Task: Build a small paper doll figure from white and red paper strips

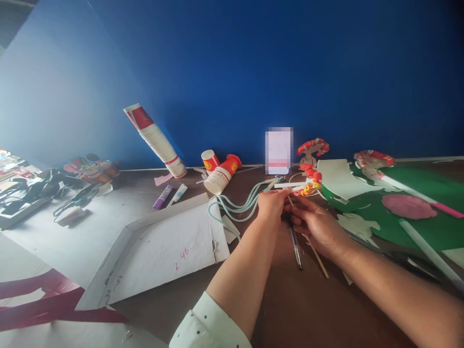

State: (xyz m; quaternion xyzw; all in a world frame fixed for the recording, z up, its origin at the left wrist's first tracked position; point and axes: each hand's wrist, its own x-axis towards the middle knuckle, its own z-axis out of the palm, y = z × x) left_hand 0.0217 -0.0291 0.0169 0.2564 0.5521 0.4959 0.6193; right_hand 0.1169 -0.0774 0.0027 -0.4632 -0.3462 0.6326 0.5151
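My left hand (pixel 272 202) and my right hand (pixel 314 223) meet over the dark tabletop, both closed in a pinch. Between them runs a thin wooden stick (pixel 319 261), its lower end slanting out under my right hand. At my fingertips is a red and yellow paper figure (pixel 311 180), with a white paper strip (pixel 289 185) beside it. My fingers partly hide where the stick and figure come together. Below my hands lies a pen (pixel 295 249).
Pale cables (pixel 237 208) curl left of my hands, near a shallow white box lid (pixel 159 251). Behind stand a leaning stack of paper cups (pixel 159 142) and toppled red cups (pixel 222 176). Green paper (pixel 409 188), a marker (pixel 422 195) and cut-outs lie to the right.
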